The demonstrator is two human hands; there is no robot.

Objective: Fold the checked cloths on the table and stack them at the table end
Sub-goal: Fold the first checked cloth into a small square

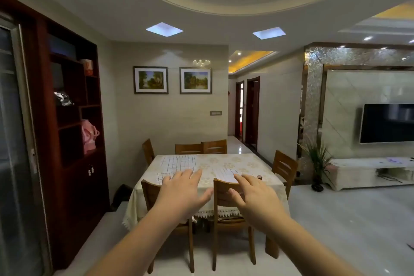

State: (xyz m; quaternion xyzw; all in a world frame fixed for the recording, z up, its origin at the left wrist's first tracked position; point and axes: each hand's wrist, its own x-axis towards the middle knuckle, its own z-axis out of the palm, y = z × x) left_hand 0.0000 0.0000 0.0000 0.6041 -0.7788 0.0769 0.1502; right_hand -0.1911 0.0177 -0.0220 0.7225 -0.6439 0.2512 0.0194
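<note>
A dining table [251, 164] with a cream flowered tablecloth stands ahead of me across the floor. White checked cloths lie on it: one spread flat at the far left [178, 162], one nearer the front left [161, 177], and one right of centre [226, 173], partly hidden behind my hands. My left hand [182, 195] and my right hand [254, 199] are stretched out in the air in front of me, fingers straight and spread, holding nothing. Both hands are well short of the table.
Two wooden chairs [221, 192] stand at the table's near side, between me and the cloths; more chairs [284, 167] line the other sides. A dark wooden cabinet [74, 141] stands on the left. A potted plant [317, 163], TV stand and television are on the right.
</note>
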